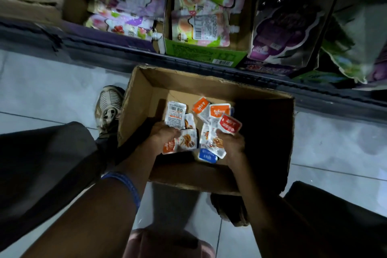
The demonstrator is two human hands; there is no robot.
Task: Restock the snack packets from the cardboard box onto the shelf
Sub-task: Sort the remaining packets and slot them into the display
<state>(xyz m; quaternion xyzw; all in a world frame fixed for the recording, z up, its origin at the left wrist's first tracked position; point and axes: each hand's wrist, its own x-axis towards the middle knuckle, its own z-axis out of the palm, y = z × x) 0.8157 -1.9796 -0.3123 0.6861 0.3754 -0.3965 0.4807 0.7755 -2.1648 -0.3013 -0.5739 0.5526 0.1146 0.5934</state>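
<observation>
An open cardboard box [138,111] stands on the floor in front of the shelf [188,63]. Inside it both my hands are down among small snack packets. My left hand [164,132] grips a bunch of white and orange packets [184,142]. My right hand [232,142] holds another bunch of packets, with a red packet [230,124] on top and a blue packet [207,156] underneath. More orange-topped packets [217,111] fan out above my right hand; whether they lie loose in the box I cannot tell.
The bottom shelf holds display boxes of spouted pouches [201,27] and a purple bag [282,33]. My shoe [110,107] stands just left of the box, my knees flank it, and pale floor tiles [52,86] surround it.
</observation>
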